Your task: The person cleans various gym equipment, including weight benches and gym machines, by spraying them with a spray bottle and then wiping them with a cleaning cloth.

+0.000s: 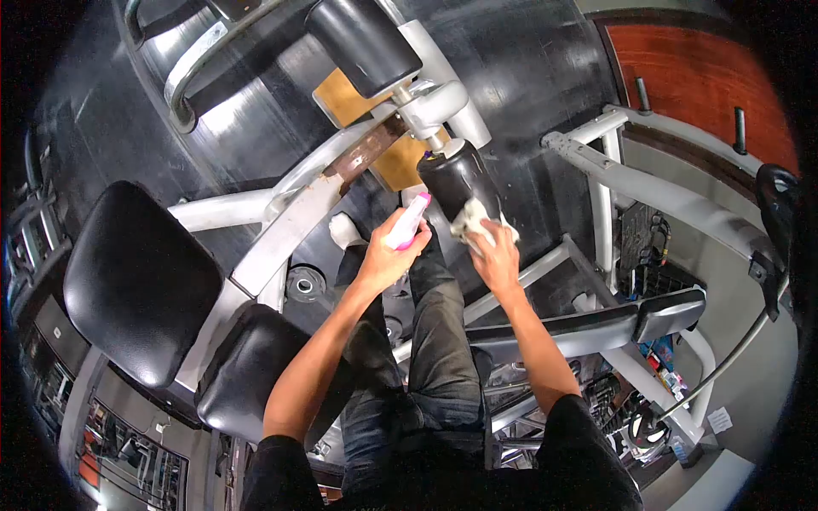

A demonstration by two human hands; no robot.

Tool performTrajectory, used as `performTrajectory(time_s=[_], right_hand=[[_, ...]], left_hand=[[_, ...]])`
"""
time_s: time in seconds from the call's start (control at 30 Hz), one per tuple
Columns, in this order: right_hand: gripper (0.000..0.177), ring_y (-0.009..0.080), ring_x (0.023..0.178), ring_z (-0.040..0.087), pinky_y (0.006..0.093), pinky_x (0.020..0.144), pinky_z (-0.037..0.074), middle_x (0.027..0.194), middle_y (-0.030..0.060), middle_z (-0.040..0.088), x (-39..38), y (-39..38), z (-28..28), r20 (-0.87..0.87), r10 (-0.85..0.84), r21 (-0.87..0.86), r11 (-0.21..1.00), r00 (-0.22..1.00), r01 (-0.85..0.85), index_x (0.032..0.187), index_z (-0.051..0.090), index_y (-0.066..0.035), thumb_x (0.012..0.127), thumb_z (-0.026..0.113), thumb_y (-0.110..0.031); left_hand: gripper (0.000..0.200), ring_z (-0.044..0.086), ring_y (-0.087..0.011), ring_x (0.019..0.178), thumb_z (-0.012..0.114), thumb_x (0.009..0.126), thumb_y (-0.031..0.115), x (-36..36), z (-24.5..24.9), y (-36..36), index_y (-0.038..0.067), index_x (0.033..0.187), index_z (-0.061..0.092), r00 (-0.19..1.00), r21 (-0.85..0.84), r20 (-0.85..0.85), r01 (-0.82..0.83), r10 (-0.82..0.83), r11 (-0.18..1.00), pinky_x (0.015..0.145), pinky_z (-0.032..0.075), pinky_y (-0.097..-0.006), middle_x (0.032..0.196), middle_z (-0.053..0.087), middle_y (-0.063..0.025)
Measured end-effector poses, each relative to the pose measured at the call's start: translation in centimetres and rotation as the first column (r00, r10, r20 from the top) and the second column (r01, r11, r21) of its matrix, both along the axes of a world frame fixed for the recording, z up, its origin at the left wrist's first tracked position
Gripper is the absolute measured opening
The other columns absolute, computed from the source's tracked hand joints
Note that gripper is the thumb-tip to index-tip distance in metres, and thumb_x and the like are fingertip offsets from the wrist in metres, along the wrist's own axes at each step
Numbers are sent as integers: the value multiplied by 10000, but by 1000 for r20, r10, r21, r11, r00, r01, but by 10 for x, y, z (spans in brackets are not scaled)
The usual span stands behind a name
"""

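My left hand (pixel 390 254) is closed around a white and pink spray bottle (pixel 409 223), its pink top pointing up and away from me. In my right hand (pixel 496 258) is a crumpled whitish cloth (pixel 474 221) with darker stains. The cloth lies against the near end of a black padded roller (pixel 461 180) on a gym machine. A second black roller (pixel 365 44) sits farther off on the same metal shaft. Between the rollers runs a light grey machine arm (pixel 430 109).
A black backrest (pixel 141 281) and a black seat pad (pixel 256 375) are on the left, joined to a grey frame beam (pixel 294 223). At right stands another bench (pixel 588 332) with grey tubes (pixel 665 192). A weight plate (pixel 305 284) lies on the floor.
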State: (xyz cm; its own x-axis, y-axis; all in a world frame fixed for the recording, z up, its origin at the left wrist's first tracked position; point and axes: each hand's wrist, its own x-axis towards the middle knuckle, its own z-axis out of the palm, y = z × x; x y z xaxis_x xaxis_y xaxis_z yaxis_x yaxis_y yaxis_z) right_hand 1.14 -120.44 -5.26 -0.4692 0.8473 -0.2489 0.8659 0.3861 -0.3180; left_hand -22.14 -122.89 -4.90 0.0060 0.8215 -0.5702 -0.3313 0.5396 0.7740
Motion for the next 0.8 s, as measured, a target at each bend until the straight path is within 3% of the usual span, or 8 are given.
performTrajectory(time_s=[0.1,0.17,0.27,0.37,0.43,0.53,0.67,0.8], right_hand=[[341,296,1000,560,381,826,497,1101,91,554,13,-4,9,-142,-97,-105,991,985,83,964,663,-136,637,731,-66],[271,301,961,583,380,824,483,1025,127,572,-2,23,10,-376,-342,-141,940,861,311,939,663,-82,672,697,-52],[246,330,973,570,378,850,458,1036,155,559,-57,84,6,-494,-317,72,913,810,401,1000,638,-66,756,664,-78],[254,345,1008,554,384,894,438,1103,152,543,-83,116,-17,-369,-192,-35,981,909,193,1037,632,-107,785,658,-124],[275,351,999,558,398,862,461,1111,150,534,-83,99,-26,-310,-146,87,980,940,181,1039,628,-132,769,674,-109],[285,360,975,568,413,819,486,1102,152,533,-53,54,-17,-254,-252,94,954,934,284,1030,622,-141,758,679,-78],[270,359,930,582,427,779,495,1059,153,542,10,-17,-11,-113,-210,119,968,971,223,988,622,-97,729,696,-78],[204,319,890,587,388,772,481,971,152,563,28,-11,-5,-270,-425,48,890,864,453,912,621,-27,712,656,-48]], left_hand=[[119,507,-31,582,658,841,80,0,-5,-2,72,922,571,1000,21,9,-21,21,1000,507,401,-202,694,548,44],[122,509,-32,583,660,839,81,0,-5,-3,70,922,571,1000,18,-1,-15,15,1000,509,406,-202,702,551,42],[124,513,-35,587,661,837,81,0,-7,-1,68,921,570,999,27,-13,-48,48,998,513,418,-203,718,557,36],[125,519,-41,591,659,836,80,-1,-9,0,66,920,568,997,41,-12,-78,79,996,520,433,-206,731,561,28],[126,522,-44,592,659,836,80,-2,-9,1,65,920,567,997,48,-19,-71,72,996,524,440,-208,737,563,25],[132,521,-48,584,658,838,82,2,-13,-3,65,931,566,997,69,-10,-78,78,995,518,437,-212,725,559,25],[136,519,-43,591,656,839,82,1,-13,-5,63,941,568,997,82,18,-82,81,993,520,438,-217,742,562,24],[160,552,-66,687,659,839,83,0,-15,-2,41,962,568,997,73,12,-73,73,995,625,468,-233,796,580,13]])
